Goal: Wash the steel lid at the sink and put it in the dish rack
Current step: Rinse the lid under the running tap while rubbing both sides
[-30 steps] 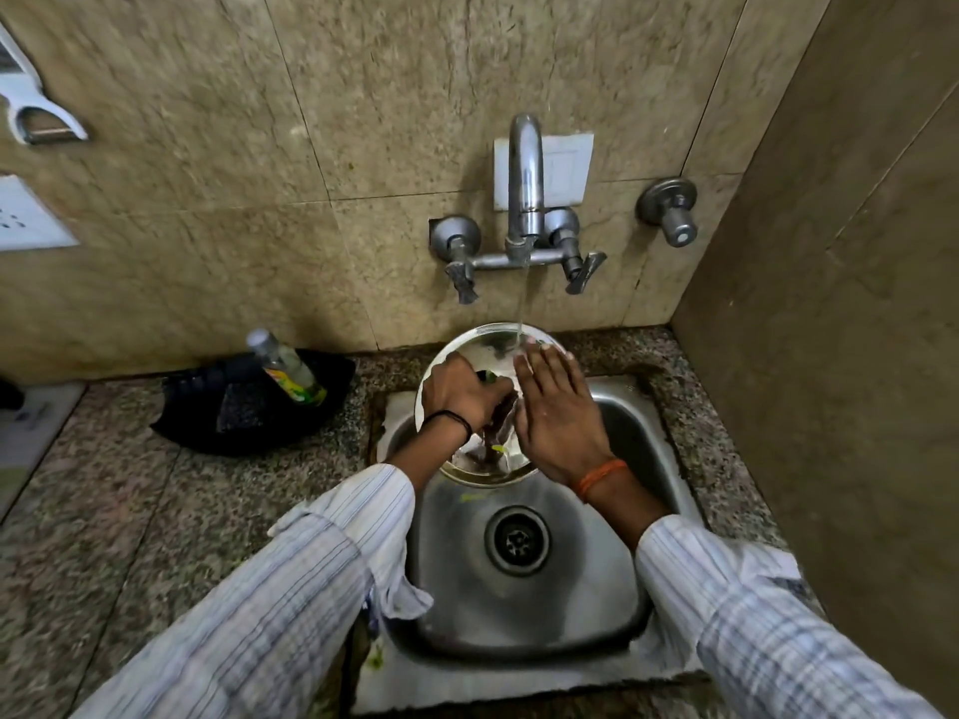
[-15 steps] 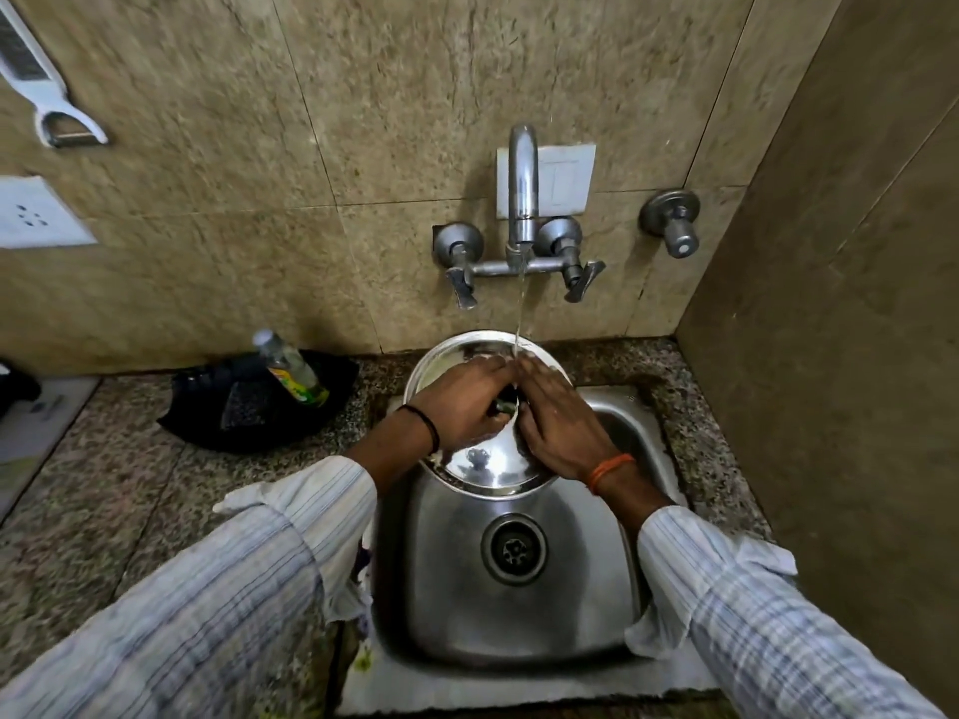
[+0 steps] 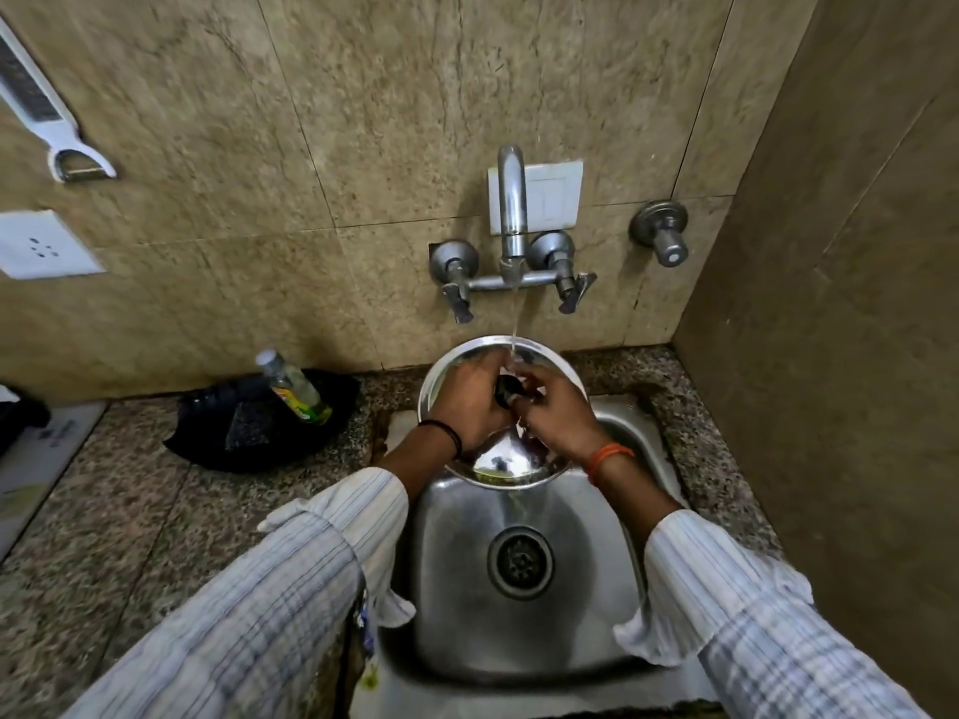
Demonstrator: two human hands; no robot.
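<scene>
The round steel lid (image 3: 506, 461) is held over the back of the steel sink (image 3: 524, 630), under a thin stream from the wall tap (image 3: 512, 210). My left hand (image 3: 469, 402) grips the lid around its dark knob (image 3: 506, 390). My right hand (image 3: 558, 415) lies on the lid's right half, fingers curled at the knob. Both hands cover the lid's middle; its far rim and near edge show. No dish rack is in view.
A black dish (image 3: 264, 422) with a small plastic bottle (image 3: 293, 389) and a scrubber sits on the granite counter (image 3: 129, 511) left of the sink. A side wall (image 3: 830, 355) closes in on the right. A peeler (image 3: 57, 127) hangs at the upper left.
My hands shifted on the lid: the right hand went from lying flat to curling at the knob, and the left hand closed around it. The view tilted slightly.
</scene>
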